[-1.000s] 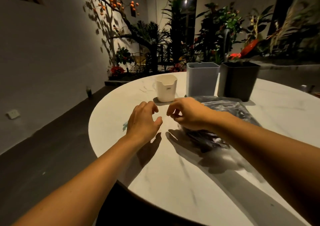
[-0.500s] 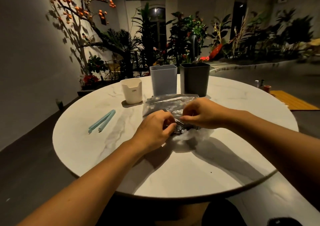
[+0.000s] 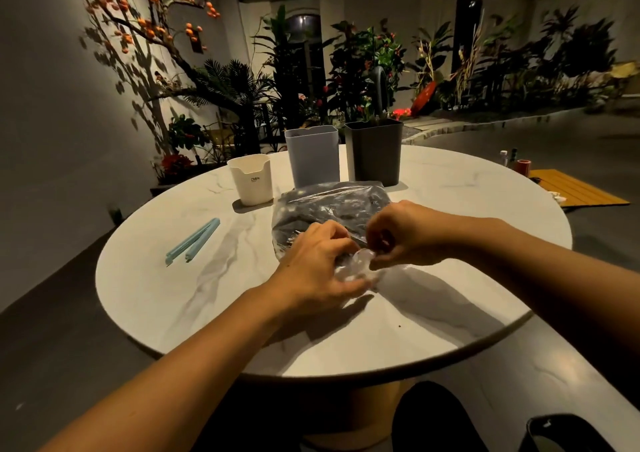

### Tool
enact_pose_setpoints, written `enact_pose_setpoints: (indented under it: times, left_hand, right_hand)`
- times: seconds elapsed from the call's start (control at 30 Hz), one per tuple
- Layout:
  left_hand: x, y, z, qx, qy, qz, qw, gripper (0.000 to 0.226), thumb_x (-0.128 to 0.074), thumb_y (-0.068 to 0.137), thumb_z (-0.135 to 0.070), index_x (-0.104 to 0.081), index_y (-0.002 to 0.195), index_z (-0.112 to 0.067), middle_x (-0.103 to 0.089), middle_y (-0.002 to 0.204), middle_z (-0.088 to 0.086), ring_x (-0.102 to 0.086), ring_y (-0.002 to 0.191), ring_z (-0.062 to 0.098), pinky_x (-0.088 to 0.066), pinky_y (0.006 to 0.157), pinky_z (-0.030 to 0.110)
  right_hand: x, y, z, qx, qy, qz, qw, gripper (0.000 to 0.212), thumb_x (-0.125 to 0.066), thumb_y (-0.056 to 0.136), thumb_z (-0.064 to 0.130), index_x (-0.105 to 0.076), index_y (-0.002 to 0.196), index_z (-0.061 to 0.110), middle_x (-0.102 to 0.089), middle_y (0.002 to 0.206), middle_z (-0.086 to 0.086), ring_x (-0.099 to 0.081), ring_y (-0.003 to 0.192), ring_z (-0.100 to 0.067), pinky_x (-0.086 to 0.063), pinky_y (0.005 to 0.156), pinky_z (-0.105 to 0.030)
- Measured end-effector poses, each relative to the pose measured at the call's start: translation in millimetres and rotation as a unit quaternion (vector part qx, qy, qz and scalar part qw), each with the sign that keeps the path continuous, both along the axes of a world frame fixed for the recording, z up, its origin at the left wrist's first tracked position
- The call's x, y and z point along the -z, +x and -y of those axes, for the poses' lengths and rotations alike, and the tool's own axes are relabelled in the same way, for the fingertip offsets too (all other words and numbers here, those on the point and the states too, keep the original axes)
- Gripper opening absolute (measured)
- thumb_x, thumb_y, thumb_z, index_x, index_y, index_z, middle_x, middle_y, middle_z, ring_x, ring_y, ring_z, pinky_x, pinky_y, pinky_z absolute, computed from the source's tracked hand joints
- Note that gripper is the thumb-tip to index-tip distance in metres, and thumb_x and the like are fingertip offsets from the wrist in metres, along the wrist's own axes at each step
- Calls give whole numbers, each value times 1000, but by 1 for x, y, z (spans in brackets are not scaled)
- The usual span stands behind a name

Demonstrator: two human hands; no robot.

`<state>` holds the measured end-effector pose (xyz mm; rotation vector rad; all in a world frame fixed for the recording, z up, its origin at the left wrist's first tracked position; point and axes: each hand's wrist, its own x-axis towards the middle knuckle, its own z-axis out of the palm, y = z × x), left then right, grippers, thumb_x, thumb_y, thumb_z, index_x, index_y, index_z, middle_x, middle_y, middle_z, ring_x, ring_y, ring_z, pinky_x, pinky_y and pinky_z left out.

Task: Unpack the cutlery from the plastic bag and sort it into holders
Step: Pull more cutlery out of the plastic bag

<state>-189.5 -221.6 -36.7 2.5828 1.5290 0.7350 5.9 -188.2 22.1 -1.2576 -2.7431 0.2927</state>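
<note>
Round marble table, both hands pinching plastic bag near edge

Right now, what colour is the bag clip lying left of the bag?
Light blue bag clip, head view.

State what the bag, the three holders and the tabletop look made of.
Plastic bag: thin clear film, crinkled, with glints. White holder, grey holder, black holder: likely moulded plastic, matte, even colour. Table: white with grey veins, smooth sheen; marble or an imitation, cannot tell.
</note>
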Motion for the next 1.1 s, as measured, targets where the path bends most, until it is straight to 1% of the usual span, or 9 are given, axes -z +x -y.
enact_pose_setpoints:
  times: [0.1,0.2,0.3,0.5,0.63,0.73,0.8,0.93,1.1]
  left_hand:
    - [-6,-1,-3,8,32,66,997,24,-82,79,-23,-64,92,-17,-56,101,-3,-53,95,17,-52,84,40]
    - [-15,-7,-7,26,-5,182,983,27,-82,78,-9,-55,79,-14,-59,81,4,-54,74,14,-52,71,48]
    - [-22,-6,-3,23,-19,184,983,37,-89,74,-19,-53,81,-10,-60,74,6,-49,63,11,-53,61,42]
    - [-39,-9,10,18,-96,160,982,29,-76,75,-43,-72,93,-20,-60,64,-5,-50,53,3,-43,51,16]
    - [-38,-12,10,-4,-107,142,984,30,-65,87,-44,-76,86,-16,-68,71,3,-58,63,17,-50,58,29]
    - [-36,-11,9,-10,-95,118,988,15,-71,88,-35,-75,88,-20,-68,76,-4,-61,69,12,-54,62,26]
    - [-35,-7,10,-7,-93,122,988,25,-72,83,-47,-72,87,-23,-66,77,-3,-57,69,10,-50,61,25]
    - [-30,-9,8,8,-33,9,999,22,-80,80,-41,-73,89,-22,-59,82,-9,-55,75,9,-55,69,34]
    - [-39,-14,7,0,-11,81,997,30,-90,66,-34,-66,69,-17,-59,67,-5,-51,61,12,-50,56,34]
  right_hand:
    - [0,11,-1,15,6,-44,999,21,-75,86,26,-57,76,23,-58,77,4,-56,73,-14,-46,61,-22]
    - [0,20,0,32,-9,-91,995,28,-78,83,30,-58,101,27,-56,96,9,-57,88,-12,-48,68,-19]
    - [-3,19,3,9,-12,-101,995,29,-72,88,27,-66,117,25,-59,101,14,-60,94,-9,-47,73,-14]
    - [-7,27,5,41,33,-46,998,13,-73,87,29,-69,94,19,-65,90,4,-62,84,-14,-57,77,-27]
    - [-7,25,7,46,23,-50,997,22,-74,86,36,-58,95,23,-61,92,5,-60,87,-15,-54,75,-26]
    - [3,15,13,18,9,-46,999,43,-76,81,45,-59,115,26,-58,105,9,-58,96,-11,-55,81,-28]
    - [10,8,13,-8,64,16,998,34,-73,87,36,-67,117,21,-65,108,5,-62,96,-14,-57,83,-32]
    - [5,9,10,-10,102,12,995,13,-73,88,30,-69,95,19,-67,92,4,-63,84,-14,-58,79,-32]
    - [-7,12,12,10,87,-14,996,39,-80,75,45,-49,67,22,-54,65,5,-49,58,-9,-45,56,-22]
